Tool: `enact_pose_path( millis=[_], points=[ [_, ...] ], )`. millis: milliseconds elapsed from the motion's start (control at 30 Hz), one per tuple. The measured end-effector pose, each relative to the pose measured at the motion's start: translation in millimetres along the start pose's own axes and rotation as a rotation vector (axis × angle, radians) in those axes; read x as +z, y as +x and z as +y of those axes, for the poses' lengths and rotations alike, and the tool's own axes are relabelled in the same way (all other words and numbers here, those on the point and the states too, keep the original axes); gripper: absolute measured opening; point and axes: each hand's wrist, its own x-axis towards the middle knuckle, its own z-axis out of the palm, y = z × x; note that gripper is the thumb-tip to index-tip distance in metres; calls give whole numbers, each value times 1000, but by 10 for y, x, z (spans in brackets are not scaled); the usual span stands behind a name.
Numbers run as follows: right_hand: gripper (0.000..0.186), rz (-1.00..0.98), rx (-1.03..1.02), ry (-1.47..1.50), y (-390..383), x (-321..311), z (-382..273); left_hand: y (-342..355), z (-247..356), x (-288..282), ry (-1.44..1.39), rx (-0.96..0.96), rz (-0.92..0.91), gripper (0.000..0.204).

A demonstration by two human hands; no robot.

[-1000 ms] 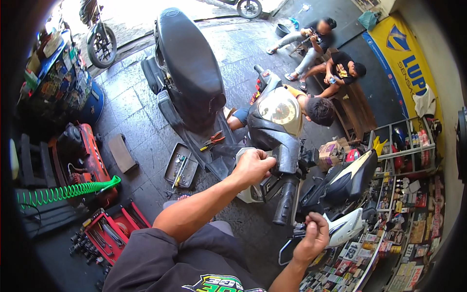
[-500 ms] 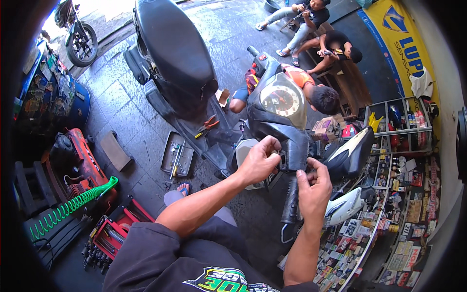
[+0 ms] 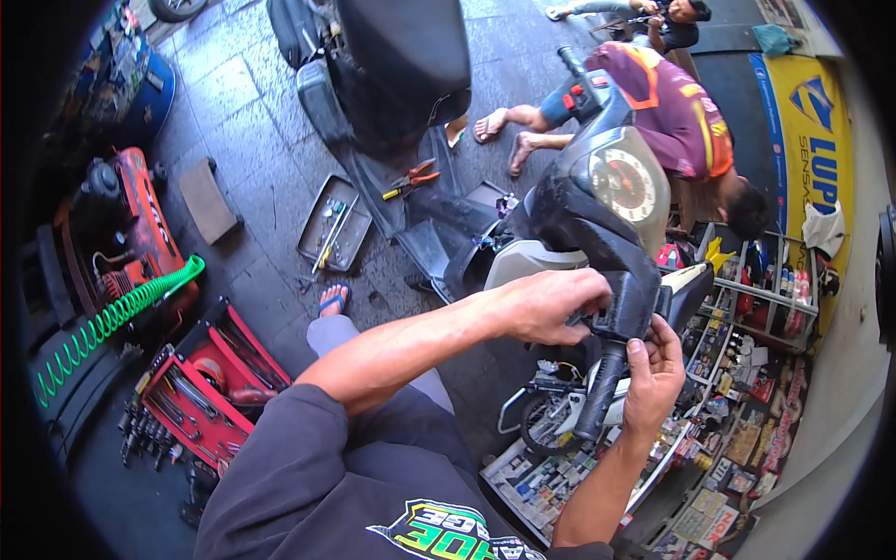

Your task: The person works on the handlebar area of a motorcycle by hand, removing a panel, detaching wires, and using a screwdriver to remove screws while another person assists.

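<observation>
Right hand is curled around the black handlebar grip, fingers wrapped up over its top end, thumb on the near side. Left hand comes in from the left and clamps down on the switch housing just above that grip, fingers bent over it, so both hands are closed on the same end of the handlebar and nearly touching each other. Half a second back the two hands were already at this spot, but the right one was more upright with its fingers only closing in; a full second ago it was down low and well away from the bar. The view has also dropped in closer since then, so the scooter fills more of the shot.

As for the bar itself: the black handlebar cover looks matte and scuffed, sweeping up to a round speedometer with a pale face and red markings. Below the hands sits the front wheel.

Further out on the floor, a grey metal tray holds small tools, with red-handled pliers lying on the scooter's footboard. Left side has an open red toolbox and a coiled green air hose. Beyond the speedometer another person in a purple and orange shirt bends over.
</observation>
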Motion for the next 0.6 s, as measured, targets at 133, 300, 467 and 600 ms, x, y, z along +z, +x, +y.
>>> enact_pose_path(
  millis=[133, 300, 467, 600],
  points=[
    [44, -8, -24, 12, 25, -3, 40, -31, -95, 177, 309, 119, 144, 53],
    [44, 5, -67, -22, -3, 56, 37, -30, -105, 312, 361, 132, 277, 49],
    [44, 27, -122, -89, -61, 150, 45, -2, -44, 344, 420, 112, 312, 43],
    [45, 29, -96, -90, -69, 108, 83, 22, -12, 350, 450, 120, 341, 40]
  ],
)
